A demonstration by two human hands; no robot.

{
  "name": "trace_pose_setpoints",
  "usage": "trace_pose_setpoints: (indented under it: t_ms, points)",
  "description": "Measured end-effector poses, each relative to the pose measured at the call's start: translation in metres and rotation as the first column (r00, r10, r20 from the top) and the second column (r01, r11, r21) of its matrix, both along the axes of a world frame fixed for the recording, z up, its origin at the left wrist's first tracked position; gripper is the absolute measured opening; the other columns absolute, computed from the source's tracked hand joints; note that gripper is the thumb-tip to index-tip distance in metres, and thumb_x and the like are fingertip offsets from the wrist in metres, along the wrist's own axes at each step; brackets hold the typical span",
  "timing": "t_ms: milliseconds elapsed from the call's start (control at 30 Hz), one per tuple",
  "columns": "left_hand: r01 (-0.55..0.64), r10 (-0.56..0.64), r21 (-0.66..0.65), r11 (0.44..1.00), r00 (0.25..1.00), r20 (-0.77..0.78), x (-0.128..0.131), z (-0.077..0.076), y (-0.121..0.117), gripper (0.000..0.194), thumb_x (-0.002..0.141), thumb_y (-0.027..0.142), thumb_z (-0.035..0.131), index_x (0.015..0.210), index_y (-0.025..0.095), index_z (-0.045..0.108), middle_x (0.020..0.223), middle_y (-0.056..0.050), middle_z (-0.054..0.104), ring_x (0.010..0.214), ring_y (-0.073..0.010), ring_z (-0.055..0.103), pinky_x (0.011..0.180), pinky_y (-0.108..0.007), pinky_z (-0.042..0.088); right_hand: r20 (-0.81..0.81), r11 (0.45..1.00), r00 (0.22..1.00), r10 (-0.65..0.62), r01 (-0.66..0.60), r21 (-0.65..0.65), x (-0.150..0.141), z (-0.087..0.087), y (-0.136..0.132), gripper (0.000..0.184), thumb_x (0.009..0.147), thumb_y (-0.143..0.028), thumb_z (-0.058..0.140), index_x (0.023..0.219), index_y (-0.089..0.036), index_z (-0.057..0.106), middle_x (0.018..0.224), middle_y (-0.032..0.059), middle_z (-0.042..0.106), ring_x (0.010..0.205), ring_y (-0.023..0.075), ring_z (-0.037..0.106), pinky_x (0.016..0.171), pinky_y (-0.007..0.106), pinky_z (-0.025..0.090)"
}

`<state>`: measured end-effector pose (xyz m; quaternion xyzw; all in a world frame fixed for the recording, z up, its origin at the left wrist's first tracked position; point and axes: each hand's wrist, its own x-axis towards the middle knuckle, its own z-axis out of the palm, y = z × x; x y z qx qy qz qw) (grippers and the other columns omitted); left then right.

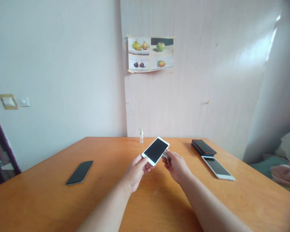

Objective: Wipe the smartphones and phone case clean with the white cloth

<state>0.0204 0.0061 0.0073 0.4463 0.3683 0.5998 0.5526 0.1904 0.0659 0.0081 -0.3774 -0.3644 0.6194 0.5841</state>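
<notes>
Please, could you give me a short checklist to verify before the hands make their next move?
1. Left hand grips the held white phone: ok, thumb on the front near its lower end.
2. Held phone's screen is dark: ok.
3. Item in the right hand is identified: cannot tell; a small greyish item shows, mostly hidden by the fingers.
4. Pump bottle stands upright: ok, near the table's far edge.
5. Dark phone on the left lies apart from the hands: ok.
6. Liquid in the bottle: cannot tell, too small.
</notes>
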Motion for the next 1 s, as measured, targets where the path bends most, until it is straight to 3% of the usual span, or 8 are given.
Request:
trace_pose_setpoints:
  t_ms: [233, 333, 500, 633, 733, 800, 1000]
  points:
    - [-0.078, 0.078, 0.0, 0.997, 0.996, 0.043, 0.003, -0.004, 0.002, 0.034, 0.077, 0.044, 0.073, 0.097, 0.018, 0.065, 0.082, -0.005, 0.07, 0.075, -0.0159, 0.063, 0.07, -0.027, 0.041, 0.027, 0.972, 0.973, 0.231, -0.232, 0.029, -0.003, -0.007, -0.007, 0.019, 0.074, -0.03, 0.075, 0.078, -0.018, 0.061, 0.071, 0.0018, 0.063, 0.055, 0.0093, 0.051, 0.047, 0.021, 0.039]
    - [-0.092, 0.092, -0.003, 0.996, 0.994, 0.052, 0.001, -0.005, 0.003, 0.032, 0.077, 0.044, 0.072, 0.095, 0.018, 0.063, 0.081, -0.005, 0.069, 0.074, -0.0159, 0.063, 0.068, -0.026, 0.041, 0.078, 0.985, 0.982, 0.173, -0.173, -0.009, -0.001, -0.01, -0.005, 0.018, 0.075, -0.031, 0.074, 0.078, -0.018, 0.062, 0.071, 0.0023, 0.063, 0.056, 0.0102, 0.053, 0.048, 0.022, 0.041]
    - [-0.095, 0.095, -0.017, 0.995, 0.994, 0.049, -0.001, -0.008, 0.006, 0.033, 0.078, 0.045, 0.071, 0.094, 0.018, 0.063, 0.081, -0.006, 0.071, 0.074, -0.0162, 0.064, 0.067, -0.026, 0.042, 0.078, 0.996, 0.993, -0.087, 0.086, 0.016, 0.001, -0.004, -0.004, 0.017, 0.072, -0.029, 0.072, 0.074, -0.019, 0.059, 0.073, 0.0031, 0.064, 0.065, 0.013, 0.058, 0.055, 0.023, 0.048]
    - [-0.075, 0.077, -0.037, 0.996, 0.996, 0.046, -0.001, -0.01, 0.008, 0.033, 0.078, 0.044, 0.07, 0.098, 0.018, 0.063, 0.084, -0.005, 0.071, 0.075, -0.0158, 0.065, 0.068, -0.027, 0.043, 0.115, 0.999, 0.993, -0.035, 0.033, 0.019, -0.005, 0.001, -0.012, 0.02, 0.067, -0.022, 0.073, 0.072, -0.019, 0.054, 0.067, 0.0018, 0.062, 0.054, 0.0096, 0.054, 0.042, 0.019, 0.035]
    - [-0.046, 0.047, -0.038, 0.998, 0.998, 0.04, -0.001, -0.009, 0.007, 0.037, 0.077, 0.045, 0.072, 0.101, 0.018, 0.063, 0.088, -0.007, 0.072, 0.079, -0.0177, 0.066, 0.071, -0.028, 0.044, 0.154, 0.998, 0.986, 0.062, -0.064, 0.009, -0.015, 0.0, -0.023, 0.023, 0.072, -0.034, 0.073, 0.074, -0.017, 0.058, 0.065, 0.0025, 0.062, 0.042, 0.0058, 0.042, 0.035, 0.019, 0.021]
    - [-0.013, 0.014, -0.025, 1.0, 0.999, 0.035, -0.001, -0.008, 0.006, 0.039, 0.077, 0.046, 0.072, 0.102, 0.018, 0.063, 0.09, -0.007, 0.073, 0.081, -0.019, 0.066, 0.072, -0.029, 0.044, 0.192, 0.984, 0.967, 0.169, -0.175, 0.016, -0.022, -0.001, -0.028, 0.029, 0.076, -0.042, 0.069, 0.071, -0.017, 0.056, 0.059, -0.0008, 0.057, 0.039, 0.0044, 0.037, 0.035, 0.019, 0.017]
    - [0.014, -0.018, -0.048, 0.999, 0.995, -0.094, -0.001, -0.002, 0.003, 0.04, 0.078, 0.049, 0.071, 0.105, 0.02, 0.064, 0.1, -0.008, 0.071, 0.092, -0.0212, 0.064, 0.072, -0.028, 0.042, 0.188, 0.998, 0.98, 0.062, -0.063, 0.002, -0.025, 0.001, -0.027, 0.026, 0.075, -0.035, 0.067, 0.067, -0.019, 0.049, 0.051, -0.0044, 0.05, 0.038, 0.0056, 0.04, 0.035, 0.018, 0.019]
